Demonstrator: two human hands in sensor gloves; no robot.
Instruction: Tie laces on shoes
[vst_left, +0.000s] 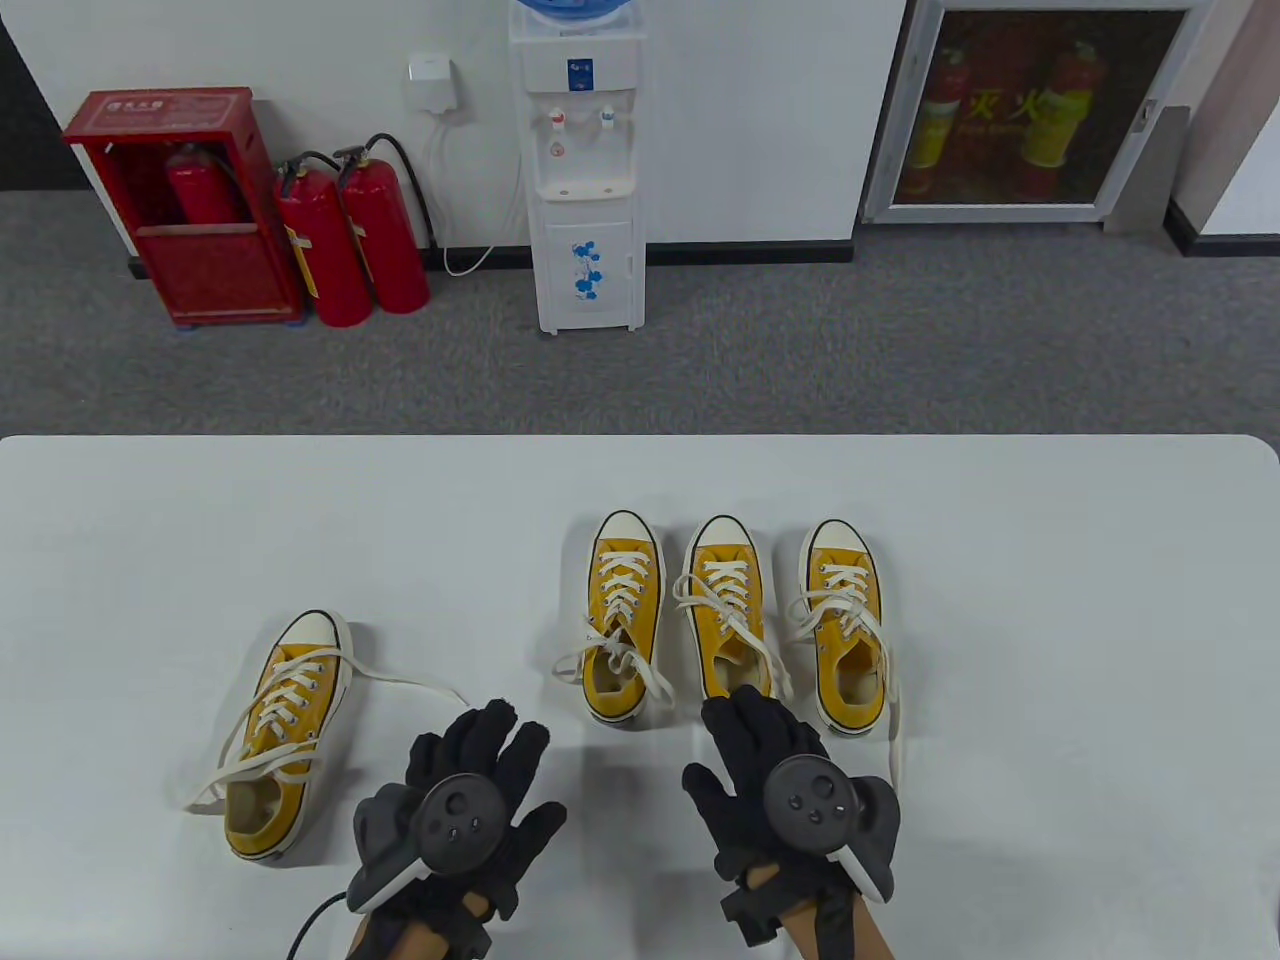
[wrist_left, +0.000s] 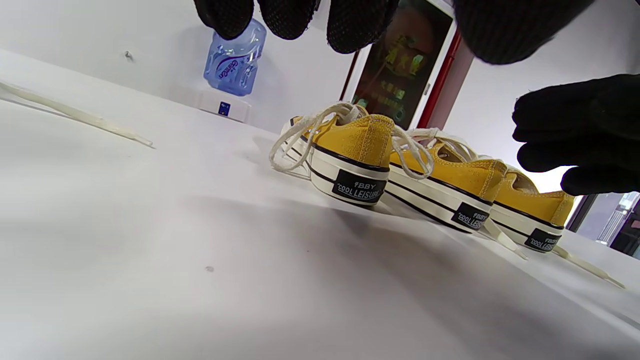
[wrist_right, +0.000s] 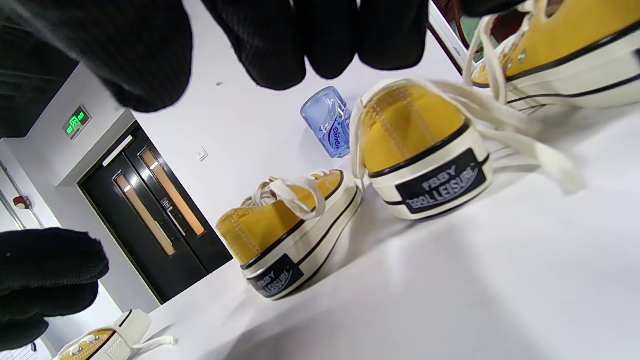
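A grey carpeted room with a water dispenser (vst_left: 585, 170) and red fire extinguishers (vst_left: 350, 240) lies behind the white tabletop (vst_left: 1050, 600). Three yellow shoes (vst_left: 733, 610) stand side by side at centre frame, laces (vst_left: 615, 655) loose; a fourth shoe (vst_left: 280, 725) sits apart at lower left, its lace trailing right. The left hand (vst_left: 465, 800) hovers with fingers spread, holding nothing. The right hand (vst_left: 785, 790) reaches to the middle shoe's heel, fingers apart.
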